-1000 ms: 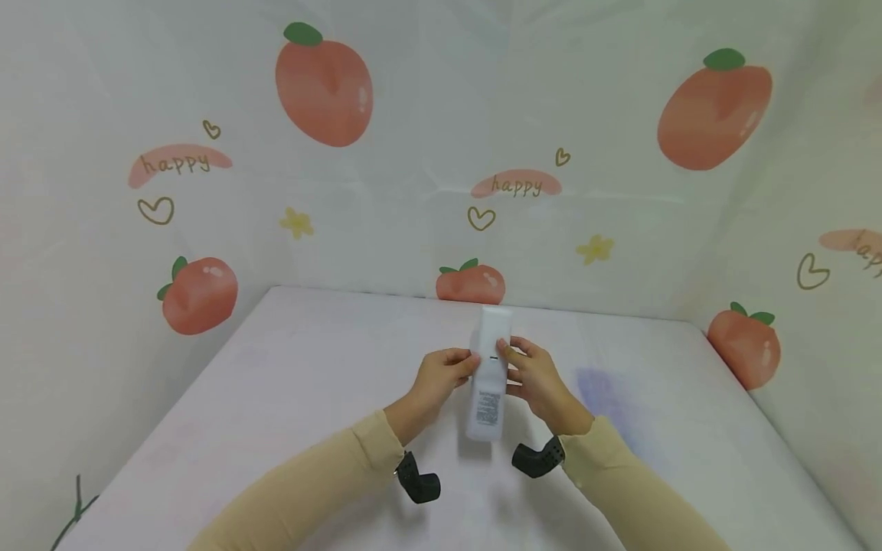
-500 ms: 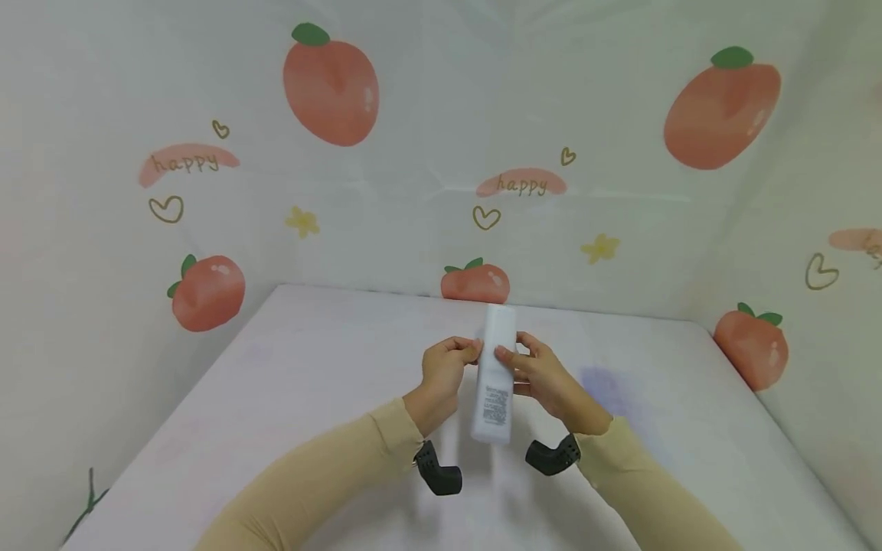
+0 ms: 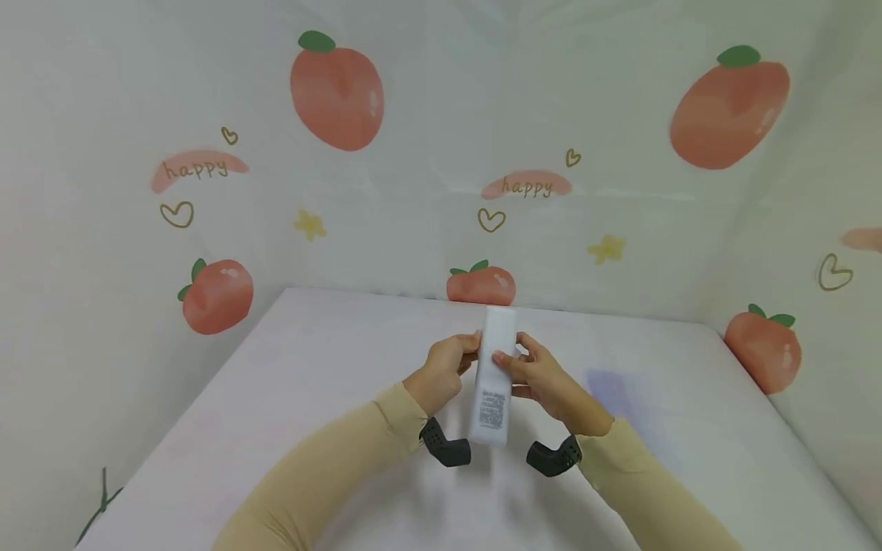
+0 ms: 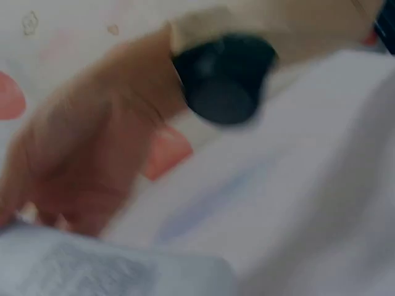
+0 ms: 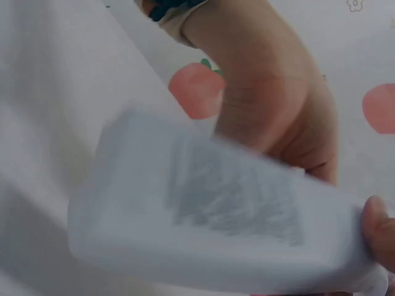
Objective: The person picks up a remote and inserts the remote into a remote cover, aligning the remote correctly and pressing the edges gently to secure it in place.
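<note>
A long white bottle (image 3: 488, 383) with a block of grey print near its lower end is held up over the table, its near end tilted down toward me. My right hand (image 3: 547, 383) grips it from the right, thumb across the front face and fingers round the side. On the other side my left hand (image 3: 441, 371) has its curled fingers at the upper left edge, partly hidden behind the bottle. In the right wrist view the printed face of the bottle (image 5: 142, 203) is large and blurred, with the right thumb (image 5: 376, 228) pressed on it.
The white table (image 3: 331, 337) has a purple smudge (image 3: 620, 398) to the right of my hands. A white curtain (image 3: 413, 115) printed with peaches closes off the back and sides. Black cameras are strapped to both wrists.
The bottle has turned slightly, and the dark notch on its front no longer shows. My left hand has shifted its hold, with the wrist rotating and its fingers moving partly behind the edge.
</note>
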### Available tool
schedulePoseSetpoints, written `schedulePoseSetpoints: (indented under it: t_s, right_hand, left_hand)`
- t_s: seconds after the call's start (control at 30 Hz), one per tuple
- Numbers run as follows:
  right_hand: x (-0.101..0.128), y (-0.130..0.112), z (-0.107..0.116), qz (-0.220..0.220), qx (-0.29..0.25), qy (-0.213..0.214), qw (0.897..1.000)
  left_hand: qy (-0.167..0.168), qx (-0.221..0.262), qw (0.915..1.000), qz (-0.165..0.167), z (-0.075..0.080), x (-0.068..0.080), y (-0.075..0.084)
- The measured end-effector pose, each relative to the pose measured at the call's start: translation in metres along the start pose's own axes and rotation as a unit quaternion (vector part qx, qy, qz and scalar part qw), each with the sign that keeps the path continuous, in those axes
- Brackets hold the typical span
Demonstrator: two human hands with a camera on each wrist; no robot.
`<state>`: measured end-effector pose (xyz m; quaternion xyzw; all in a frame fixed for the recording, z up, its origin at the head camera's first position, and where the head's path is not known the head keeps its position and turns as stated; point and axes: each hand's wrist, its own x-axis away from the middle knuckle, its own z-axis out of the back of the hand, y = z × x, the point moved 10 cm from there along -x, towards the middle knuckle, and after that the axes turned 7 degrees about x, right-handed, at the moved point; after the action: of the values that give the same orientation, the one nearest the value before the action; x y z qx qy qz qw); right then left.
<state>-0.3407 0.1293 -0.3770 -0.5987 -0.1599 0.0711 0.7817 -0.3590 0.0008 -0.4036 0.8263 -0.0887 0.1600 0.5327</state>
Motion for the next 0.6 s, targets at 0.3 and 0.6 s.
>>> schedulePoseSetpoints:
  t_s: [0.3,0.6]
  right_hand:
    - [0.004,0.018,0.003,-0.015,-0.019,-0.002,1.0]
    - [0.003,0.011,-0.001,0.018,-0.046,-0.025,0.998]
  left_hand:
    - [-0.119,-0.098,0.9856,-0.069,-0.008,0.009,-0.012]
    - [-0.16,-0.162,0.9692,-0.094,-0.014,0.008,0.001]
